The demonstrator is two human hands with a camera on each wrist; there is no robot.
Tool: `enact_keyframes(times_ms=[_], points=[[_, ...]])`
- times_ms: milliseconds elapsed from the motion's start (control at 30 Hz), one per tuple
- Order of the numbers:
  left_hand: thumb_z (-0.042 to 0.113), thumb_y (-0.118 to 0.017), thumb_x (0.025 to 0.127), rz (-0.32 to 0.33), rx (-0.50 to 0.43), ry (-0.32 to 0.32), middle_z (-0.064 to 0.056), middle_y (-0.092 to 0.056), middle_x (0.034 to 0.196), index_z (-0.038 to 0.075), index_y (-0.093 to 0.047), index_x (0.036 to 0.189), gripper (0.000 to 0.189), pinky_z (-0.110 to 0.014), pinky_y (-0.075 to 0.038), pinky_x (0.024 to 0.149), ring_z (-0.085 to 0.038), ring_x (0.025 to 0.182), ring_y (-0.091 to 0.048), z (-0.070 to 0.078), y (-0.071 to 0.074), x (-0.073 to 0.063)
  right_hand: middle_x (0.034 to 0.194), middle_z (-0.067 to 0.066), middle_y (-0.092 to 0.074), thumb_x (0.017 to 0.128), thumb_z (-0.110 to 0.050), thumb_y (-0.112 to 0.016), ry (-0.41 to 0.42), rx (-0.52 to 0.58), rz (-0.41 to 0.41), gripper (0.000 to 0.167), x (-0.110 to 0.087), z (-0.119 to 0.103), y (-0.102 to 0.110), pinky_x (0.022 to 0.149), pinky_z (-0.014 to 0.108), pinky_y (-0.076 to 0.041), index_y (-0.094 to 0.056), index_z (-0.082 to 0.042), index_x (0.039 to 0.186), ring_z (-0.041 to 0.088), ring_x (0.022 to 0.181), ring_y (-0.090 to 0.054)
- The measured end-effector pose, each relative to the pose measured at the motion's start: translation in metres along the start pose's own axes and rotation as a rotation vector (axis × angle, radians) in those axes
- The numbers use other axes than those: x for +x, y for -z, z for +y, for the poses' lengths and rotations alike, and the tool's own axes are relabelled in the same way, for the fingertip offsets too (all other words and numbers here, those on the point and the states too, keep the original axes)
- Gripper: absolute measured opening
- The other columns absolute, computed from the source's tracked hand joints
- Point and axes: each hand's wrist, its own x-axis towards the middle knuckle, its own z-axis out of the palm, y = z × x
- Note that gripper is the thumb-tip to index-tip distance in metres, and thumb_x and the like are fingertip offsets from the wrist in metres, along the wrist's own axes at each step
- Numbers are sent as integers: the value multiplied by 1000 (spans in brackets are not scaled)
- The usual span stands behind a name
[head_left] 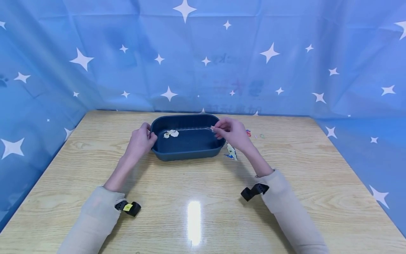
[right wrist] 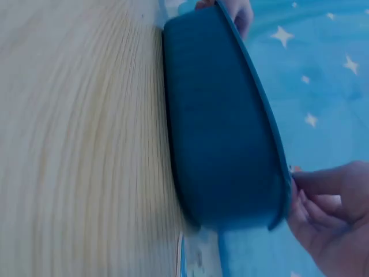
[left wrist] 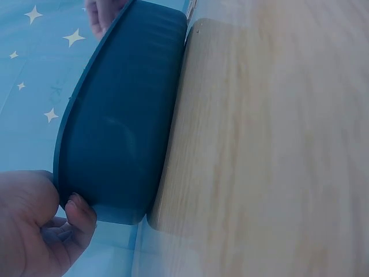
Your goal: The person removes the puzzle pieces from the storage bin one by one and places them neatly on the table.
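A dark blue oblong basin (head_left: 190, 155) stands at the back of the table. My left hand (head_left: 142, 138) holds its left end, with the thumb at the rim and curled fingers against the outer wall (left wrist: 118, 133). Above the right end of the basin, my right hand (head_left: 234, 133) pinches a small pale pinkish piece (head_left: 213, 128) between thumb and fingertips. In the right wrist view only a reddish bit of that piece (right wrist: 297, 169) shows past the rim. Inside the basin, toward the left, lies a white cut-out piece (head_left: 173, 133) with a yellowish part.
Just right of the basin, a flat patterned piece with blue marks (head_left: 232, 152) lies on the wooden table (head_left: 152, 218). Beyond my right hand are a small red item (head_left: 248, 133) and a tiny greenish one (head_left: 262, 135). A blue star-printed curtain (head_left: 203, 77) hangs behind.
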Motion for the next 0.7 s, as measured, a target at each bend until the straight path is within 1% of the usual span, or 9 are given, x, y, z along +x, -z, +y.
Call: enact_keyframes(times_ms=[100,167,200,300,367,467,600,700], points=[[8,-47,96,2,5,-3,-10,-56,77,-7,-52,111,22,-39,-47,68,-27,69,-56,0,0,0,99,21,-72,98,-14,-67,-48,-15,49,17,-6,6,14,77,43,-58,-66,2,103,29,79,-72],[8,-47,96,1,4,-5,-10,-56,76,-7,-52,110,21,-38,-46,67,-27,68,-56,1,0,0,99,21,-71,98,-14,-67,-78,-26,70,18,-9,10,22,78,46,-58,-66,3,104,28,79,-71],[8,-47,95,0,5,-5,-9,-55,76,-7,-52,110,21,-38,-46,66,-27,68,-56,1,0,-1,100,22,-71,98,-14,-67,-95,-33,77,19,-11,12,26,79,47,-57,-66,4,104,29,80,-71],[8,-47,95,0,4,-4,-9,-55,75,-7,-52,109,21,-37,-45,65,-26,67,-55,1,-1,-1,103,26,-69,98,-12,-65,-159,-45,77,18,-17,21,36,80,47,-57,-64,5,105,34,84,-70],[8,-47,95,-1,4,-3,-10,-56,76,-7,-52,110,21,-37,-46,65,-26,67,-55,1,-1,-1,104,28,-68,99,-10,-64,-201,-58,64,18,-21,26,41,80,47,-57,-64,6,106,40,88,-69],[8,-47,95,2,5,-4,-10,-56,76,-7,-52,109,21,-38,-46,65,-26,67,-56,1,0,-1,100,25,-69,99,-9,-64,-245,-103,41,17,-26,34,47,79,45,-58,-65,6,105,40,89,-68],[8,-47,95,2,7,-4,-11,-57,78,-7,-52,109,21,-38,-46,66,-27,68,-56,0,0,-1,92,18,-71,98,-10,-64,-300,-167,-2,15,-31,43,54,75,41,-58,-66,4,103,34,85,-69],[8,-47,95,2,8,0,-12,-58,79,-7,-52,110,21,-39,-47,66,-27,69,-57,0,0,-1,93,17,-71,98,-10,-65,-342,-193,-52,15,-34,48,58,73,37,-58,-66,4,103,29,83,-70]])
